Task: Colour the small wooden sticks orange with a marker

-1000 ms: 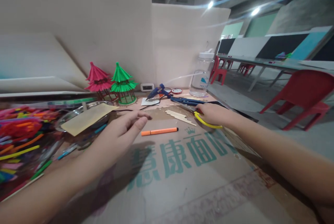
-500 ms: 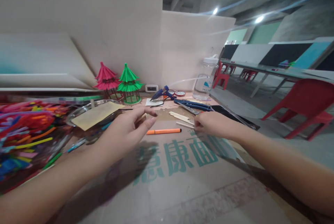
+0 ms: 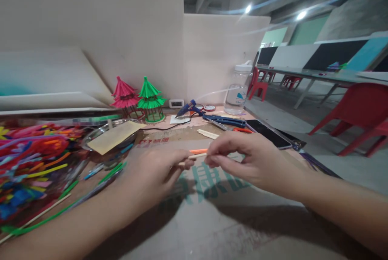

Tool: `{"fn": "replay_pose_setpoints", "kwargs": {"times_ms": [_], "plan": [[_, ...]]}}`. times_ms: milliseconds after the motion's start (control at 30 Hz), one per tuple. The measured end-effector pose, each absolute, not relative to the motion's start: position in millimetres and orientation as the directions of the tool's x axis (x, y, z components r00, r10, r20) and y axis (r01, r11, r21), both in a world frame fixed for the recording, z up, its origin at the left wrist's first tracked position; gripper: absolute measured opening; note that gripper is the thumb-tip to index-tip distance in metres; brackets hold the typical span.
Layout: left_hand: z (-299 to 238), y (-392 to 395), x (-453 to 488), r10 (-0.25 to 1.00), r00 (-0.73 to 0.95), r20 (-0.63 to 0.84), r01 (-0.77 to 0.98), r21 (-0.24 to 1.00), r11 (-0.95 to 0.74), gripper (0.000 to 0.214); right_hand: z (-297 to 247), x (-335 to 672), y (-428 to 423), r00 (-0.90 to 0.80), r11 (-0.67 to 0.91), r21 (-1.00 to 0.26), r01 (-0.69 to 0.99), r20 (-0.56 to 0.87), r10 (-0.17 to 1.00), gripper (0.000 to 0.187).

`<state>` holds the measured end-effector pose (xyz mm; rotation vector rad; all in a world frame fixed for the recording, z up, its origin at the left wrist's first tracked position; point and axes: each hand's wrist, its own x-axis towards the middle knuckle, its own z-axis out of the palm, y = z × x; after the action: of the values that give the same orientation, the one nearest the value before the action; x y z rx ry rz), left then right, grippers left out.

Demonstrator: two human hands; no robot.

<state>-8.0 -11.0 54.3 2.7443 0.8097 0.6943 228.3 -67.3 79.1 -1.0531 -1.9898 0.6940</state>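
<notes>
Between my two hands, above the printed cardboard, is a short pale wooden stick. My right hand pinches its right end between thumb and fingertips. The fingers of my left hand are closed around its left end; this hand is slightly blurred. Behind the stick lies an orange marker, partly hidden by my hands. A few more pale sticks lie together just beyond, near blue-handled pliers.
Colourful pipe cleaners pile up at left, beside a metal plate with yellow paper. Pink and green pagoda models, a glue gun and water bottle stand behind. A phone lies right.
My right hand has picked up a stick from the cardboard and moved left with it. My left hand has come in and closed on the stick's other end.
</notes>
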Motion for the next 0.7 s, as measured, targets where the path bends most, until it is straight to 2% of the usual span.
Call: {"fn": "replay_pose_setpoints", "kwargs": {"times_ms": [33,67,100,167,367,533,700], "plan": [[57,-13,-5,0.581,0.737,0.345,0.433,0.419,-0.798,0.026,79,225,-67,-0.322,0.441,-0.861,0.253,0.355,0.878,0.005],[59,-16,-2,0.596,0.741,0.31,0.402,0.506,-0.763,0.029,78,222,-66,-0.307,0.365,-0.927,0.087,0.323,0.895,0.01],[61,-19,1,0.604,0.746,0.283,0.378,0.566,-0.732,0.03,77,219,-64,-0.311,0.291,-0.956,-0.046,0.29,0.905,0.012],[62,-24,5,0.61,0.752,0.248,0.363,0.617,-0.698,0.031,74,215,-61,-0.352,0.17,-0.968,-0.187,0.227,0.908,0.012],[57,-30,6,0.624,0.757,0.197,0.379,0.645,-0.664,0.028,73,215,-59,-0.385,-0.01,-0.961,-0.277,0.102,0.917,0.014],[56,-33,6,0.723,0.689,0.051,0.513,0.671,-0.535,0.026,73,214,-61,-0.378,-0.021,-0.956,-0.291,0.095,0.921,0.013],[55,-33,5,0.677,0.735,0.044,0.449,0.717,-0.534,0.03,71,214,-59,-0.386,-0.007,-0.956,-0.292,0.111,0.916,0.009]]}}
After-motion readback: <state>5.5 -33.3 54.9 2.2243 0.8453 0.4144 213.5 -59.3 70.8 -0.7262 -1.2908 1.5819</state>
